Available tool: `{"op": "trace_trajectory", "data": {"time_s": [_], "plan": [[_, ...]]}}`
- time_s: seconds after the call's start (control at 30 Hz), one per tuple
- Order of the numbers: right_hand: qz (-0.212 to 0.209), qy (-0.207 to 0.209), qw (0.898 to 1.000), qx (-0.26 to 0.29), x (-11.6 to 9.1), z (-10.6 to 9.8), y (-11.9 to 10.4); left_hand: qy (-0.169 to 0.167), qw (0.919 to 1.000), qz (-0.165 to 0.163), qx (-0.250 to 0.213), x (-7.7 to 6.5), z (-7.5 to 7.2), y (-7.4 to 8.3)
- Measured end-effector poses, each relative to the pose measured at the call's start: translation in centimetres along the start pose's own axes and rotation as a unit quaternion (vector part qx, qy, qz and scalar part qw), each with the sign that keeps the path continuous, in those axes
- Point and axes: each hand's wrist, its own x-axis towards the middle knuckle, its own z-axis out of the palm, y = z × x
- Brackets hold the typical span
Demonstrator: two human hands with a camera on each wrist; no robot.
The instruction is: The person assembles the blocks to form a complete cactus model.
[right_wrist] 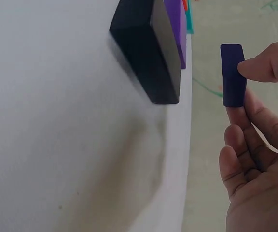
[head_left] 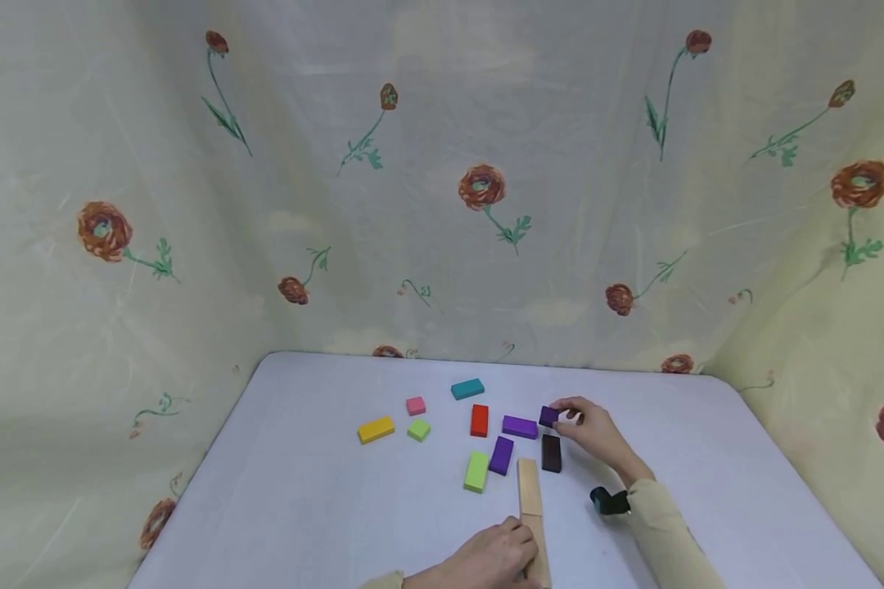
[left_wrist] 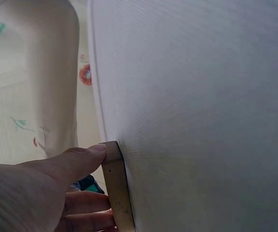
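My right hand (head_left: 597, 431) pinches a small dark purple block (right_wrist: 233, 76) between thumb and fingers, beyond a black-brown block (head_left: 551, 453). In the right wrist view, the thumb lies on the block's face and the lower fingers curl loosely. At the table's near side, my left hand (head_left: 489, 555) grips a plain wooden block (left_wrist: 117, 188), its thumb on one end. A second wooden block (head_left: 529, 486) lies end to end with it. Left of the right hand are a purple block (head_left: 519, 427) and a darker purple block (head_left: 501, 456).
Farther left on the white table (head_left: 280, 507) lie a red block (head_left: 480, 420), a long lime block (head_left: 475, 472), a teal block (head_left: 467, 388), a pink block (head_left: 416, 406), a small lime block (head_left: 418, 429) and a yellow block (head_left: 376, 429). Flowered curtains (head_left: 412, 229) surround the table.
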Motion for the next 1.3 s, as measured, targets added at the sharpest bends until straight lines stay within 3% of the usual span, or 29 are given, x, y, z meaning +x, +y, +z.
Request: {"op": "trace_trajectory", "data": {"time_s": [0.2,0.4,0.9,1.3], "plan": [[-0.041,-0.020,0.999,-0.001,-0.8,0.6,-1.3,-0.023,0.9987,-0.018,-0.041,0.1,0.1,-0.1],[-0.070,-0.053,0.996,-0.013,-1.3,1.3,-1.8,-0.020,0.9993,-0.019,-0.026,0.1,0.2,-0.1],[-0.051,-0.102,0.992,-0.051,-1.5,2.5,-1.5,-0.015,0.9996,-0.014,-0.020,0.1,0.3,-0.1],[-0.076,-0.092,0.986,-0.119,-1.4,2.7,-1.7,-0.031,0.9986,-0.024,-0.037,0.2,0.2,-0.1]]}}
